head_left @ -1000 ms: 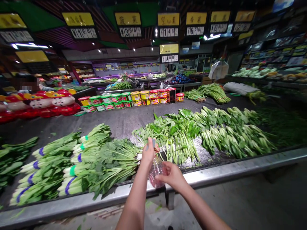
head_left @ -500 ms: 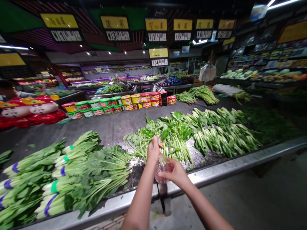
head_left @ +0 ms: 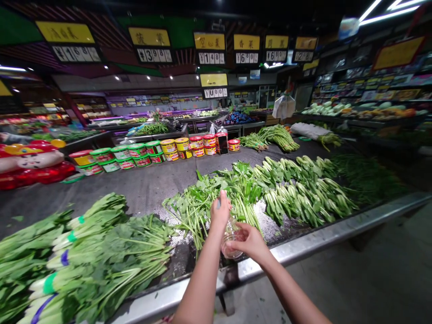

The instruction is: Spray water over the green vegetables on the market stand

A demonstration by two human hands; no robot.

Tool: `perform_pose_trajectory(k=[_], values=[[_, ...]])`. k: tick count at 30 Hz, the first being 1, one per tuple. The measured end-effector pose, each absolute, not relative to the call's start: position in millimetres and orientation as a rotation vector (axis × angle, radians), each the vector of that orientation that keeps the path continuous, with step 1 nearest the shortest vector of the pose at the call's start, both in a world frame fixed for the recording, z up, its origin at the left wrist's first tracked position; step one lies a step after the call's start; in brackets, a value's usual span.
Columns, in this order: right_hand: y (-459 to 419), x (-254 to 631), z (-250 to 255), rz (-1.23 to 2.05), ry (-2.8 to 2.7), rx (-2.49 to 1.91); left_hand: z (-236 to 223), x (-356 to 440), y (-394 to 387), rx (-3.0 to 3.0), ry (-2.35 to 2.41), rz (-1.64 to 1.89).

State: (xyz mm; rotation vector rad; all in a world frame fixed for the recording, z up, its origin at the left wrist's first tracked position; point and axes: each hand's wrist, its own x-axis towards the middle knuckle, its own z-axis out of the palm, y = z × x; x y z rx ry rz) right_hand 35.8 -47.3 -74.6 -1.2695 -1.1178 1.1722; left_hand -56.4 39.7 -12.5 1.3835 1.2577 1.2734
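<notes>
Panned rightward since the earlier view, with the greens sliding left, the clear plastic bottle [head_left: 232,243] now hangs just inside the steel rim of the desk [head_left: 305,252], beside leafy greens [head_left: 202,202]. The left hand [head_left: 220,210] pinches its top; the right hand [head_left: 248,243] curls around its body. It looks light, thin-walled and slippery, likely to dent under a squeeze — the neck seems the surest hold.

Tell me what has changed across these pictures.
The view has swung right, so the vegetable stall slides left in the frame and tilts. The left hand and right hand have stayed on the clear plastic bottle, neither letting go, and sit slightly further right in view. The bunched greens, tubs and price signs stayed in place.
</notes>
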Motion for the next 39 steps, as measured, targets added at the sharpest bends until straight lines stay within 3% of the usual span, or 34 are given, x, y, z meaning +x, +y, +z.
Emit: perform_pose_trajectory(k=[12, 21, 26, 33, 39], values=[[-50.5, 60.1, -80.3, 1.111, -1.142, -1.290, -1.7, -33.6, 27.3, 1.299, 1.213, 1.218], [-56.2, 88.6, -69.5, 1.070, -1.129, -1.296, 2.6, -25.9, 17.7, 1.515, 0.893, 0.986], [-61.1, 103.3, -63.0, 1.013, -1.187, -1.205, -13.7, -16.6, 13.2, 1.308, 0.712, 0.911], [-58.6, 126.2, -67.4, 0.820, -1.176, -1.290, -32.4, 14.8, 9.8, 1.397, 0.759, 1.021], [-48.7, 146.8, -44.5, 0.743, -1.178, -1.165, -40.2, 45.5, -11.5, 1.810, 0.940, 1.051]])
